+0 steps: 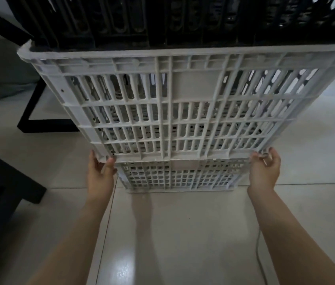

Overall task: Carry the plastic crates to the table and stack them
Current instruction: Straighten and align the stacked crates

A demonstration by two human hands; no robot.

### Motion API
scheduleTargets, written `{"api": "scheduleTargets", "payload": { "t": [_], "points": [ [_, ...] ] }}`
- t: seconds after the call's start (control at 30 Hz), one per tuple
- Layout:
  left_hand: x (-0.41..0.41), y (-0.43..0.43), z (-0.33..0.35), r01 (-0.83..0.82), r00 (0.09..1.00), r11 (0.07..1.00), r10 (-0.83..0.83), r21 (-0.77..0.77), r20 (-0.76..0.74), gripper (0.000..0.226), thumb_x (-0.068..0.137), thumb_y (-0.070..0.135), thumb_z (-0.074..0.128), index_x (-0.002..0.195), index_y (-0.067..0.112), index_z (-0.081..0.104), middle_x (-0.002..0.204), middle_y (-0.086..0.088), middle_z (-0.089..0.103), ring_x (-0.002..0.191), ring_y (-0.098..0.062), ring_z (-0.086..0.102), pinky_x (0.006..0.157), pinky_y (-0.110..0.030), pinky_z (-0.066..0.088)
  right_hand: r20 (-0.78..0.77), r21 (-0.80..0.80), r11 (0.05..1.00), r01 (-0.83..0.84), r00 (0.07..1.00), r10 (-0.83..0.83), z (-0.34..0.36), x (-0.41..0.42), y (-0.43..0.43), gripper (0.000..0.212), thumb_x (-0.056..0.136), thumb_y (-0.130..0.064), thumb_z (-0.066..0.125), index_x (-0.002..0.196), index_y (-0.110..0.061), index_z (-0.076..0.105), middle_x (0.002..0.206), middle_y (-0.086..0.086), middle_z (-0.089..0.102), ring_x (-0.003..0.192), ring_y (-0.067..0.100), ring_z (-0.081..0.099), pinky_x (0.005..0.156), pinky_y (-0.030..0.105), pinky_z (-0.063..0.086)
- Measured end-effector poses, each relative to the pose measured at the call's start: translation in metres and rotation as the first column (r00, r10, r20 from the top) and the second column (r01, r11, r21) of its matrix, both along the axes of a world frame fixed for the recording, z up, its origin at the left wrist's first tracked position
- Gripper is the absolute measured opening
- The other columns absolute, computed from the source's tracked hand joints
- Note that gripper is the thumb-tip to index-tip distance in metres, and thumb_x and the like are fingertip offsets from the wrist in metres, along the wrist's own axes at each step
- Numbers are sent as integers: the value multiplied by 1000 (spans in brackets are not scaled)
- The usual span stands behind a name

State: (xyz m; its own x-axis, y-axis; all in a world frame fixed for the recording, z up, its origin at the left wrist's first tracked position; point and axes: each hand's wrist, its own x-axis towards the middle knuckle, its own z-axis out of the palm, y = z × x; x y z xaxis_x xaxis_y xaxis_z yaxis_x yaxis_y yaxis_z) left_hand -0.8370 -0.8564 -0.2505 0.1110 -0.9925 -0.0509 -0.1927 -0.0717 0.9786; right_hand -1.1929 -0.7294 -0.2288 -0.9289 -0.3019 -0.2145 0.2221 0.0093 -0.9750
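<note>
A tall white slatted plastic crate (172,103) stands in front of me, stacked on a second white crate (179,175) that rests on the tiled floor. A black crate (162,21) sits nested in the top of the upper white one. My left hand (99,173) grips the upper white crate's bottom left corner, thumb on its front. My right hand (265,169) curls around its bottom right corner. Both forearms reach forward from the bottom of the view.
A black table frame (31,112) stands at the left behind the crates. Dark furniture (2,190) sits at the near left edge. A thin cable (259,251) lies on the glossy light tiles near my right arm.
</note>
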Motion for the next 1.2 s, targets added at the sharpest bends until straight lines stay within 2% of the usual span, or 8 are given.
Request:
{"api": "scheduleTargets", "payload": {
  "t": [0.1,0.23,0.4,0.57,0.7,0.9,1.03,1.2],
  "points": [
    [0,-1,2,4,989,1000,-4,-1,145,63,94,42,56,145,10,38,134,-13,59,118,-25,60,101,-45,49,49,13,999,-39,998,39,1,-4,3,57,93,-18,61,144,-30,38,145,-1,46,126,16,50,103,30,41],
    [-1,0,6,54,951,999,-53,7,304,63,97,44,51,142,2,39,132,-19,60,123,-35,56,99,-45,43,34,19,997,-74,997,73,4,-6,6,56,95,-12,58,145,-23,36,143,3,46,126,17,48,91,23,36],
    [7,-7,18,93,966,995,-99,34,237,56,96,40,55,137,6,39,120,-11,63,109,-29,64,97,-51,50,39,22,995,-101,994,100,9,-2,8,54,94,-14,59,142,-23,37,139,3,45,124,22,51,94,34,48],
    [8,1,24,96,994,995,-97,17,54,52,102,29,45,146,4,31,122,-7,53,113,-22,56,93,-37,49,17,54,993,-106,994,105,8,2,16,52,91,-17,63,138,-23,40,139,5,46,124,24,51,105,40,44],
    [12,6,31,88,994,995,-84,-49,72,28,105,33,32,103,15,53,108,-10,57,104,-26,58,94,-43,50,28,33,997,-70,997,70,8,0,27,48,88,-24,64,133,-24,48,139,8,49,125,24,51,97,34,42],
    [14,1,28,71,990,996,-65,-44,121,41,103,40,35,117,7,55,110,-11,61,106,-27,61,93,-35,46,-115,24,996,-88,989,90,6,3,35,48,93,-43,56,133,-18,47,127,7,56,108,14,54,81,17,40],
    [5,1,27,36,996,998,-32,-47,81,33,104,40,33,106,15,55,109,-7,62,103,-23,62,94,-36,49,-116,45,992,-115,986,119,5,0,32,44,88,-51,60,123,-28,47,120,0,58,101,13,62,80,39,58],
    [1,-3,20,33,999,999,-31,-44,44,37,105,37,33,118,11,56,111,-3,62,107,-22,61,90,-40,53,-175,143,984,-109,975,133,4,-7,33,40,92,-45,57,124,-23,47,97,-17,54,79,2,59,50,30,59]
  ]
}}
